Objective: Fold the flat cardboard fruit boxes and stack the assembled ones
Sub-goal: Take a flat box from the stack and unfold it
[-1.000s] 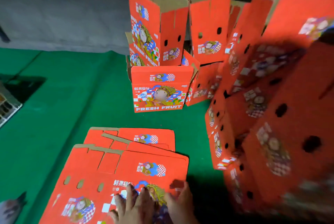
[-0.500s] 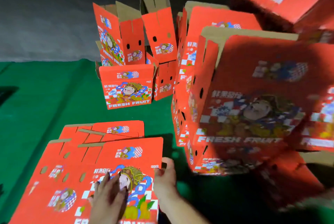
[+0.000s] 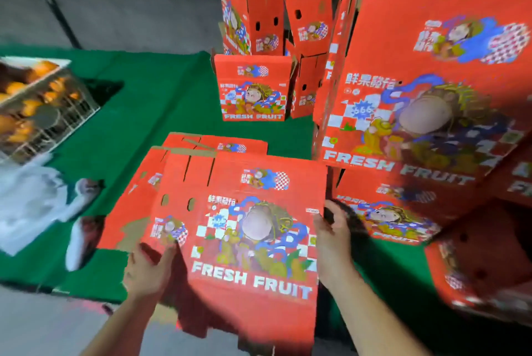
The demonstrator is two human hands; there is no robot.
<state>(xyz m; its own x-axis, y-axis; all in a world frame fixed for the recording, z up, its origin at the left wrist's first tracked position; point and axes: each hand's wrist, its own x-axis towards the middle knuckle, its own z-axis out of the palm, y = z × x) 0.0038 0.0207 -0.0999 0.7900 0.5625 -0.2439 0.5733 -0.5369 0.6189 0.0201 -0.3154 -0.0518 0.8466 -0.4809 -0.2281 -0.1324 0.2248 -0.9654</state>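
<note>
Flat box (image 3: 250, 240), red and printed FRESH FRUIT, is blurred at its near edge, which runs out of view below. The left hand (image 3: 149, 266) pinches its left side; the right hand (image 3: 331, 240) grips its right edge. It lies face up, long axis running away from the person, over a pile of flats (image 3: 184, 163). Assembled boxes (image 3: 426, 82) crowd the right on green floor covering (image 3: 161, 91); a fruit crate (image 3: 37, 102) sits left.

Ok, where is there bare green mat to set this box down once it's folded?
The widest bare green mat lies between the wire basket of oranges and the small standing box. The right side is crowded with assembled boxes, and the flat stack fills the middle.
</note>
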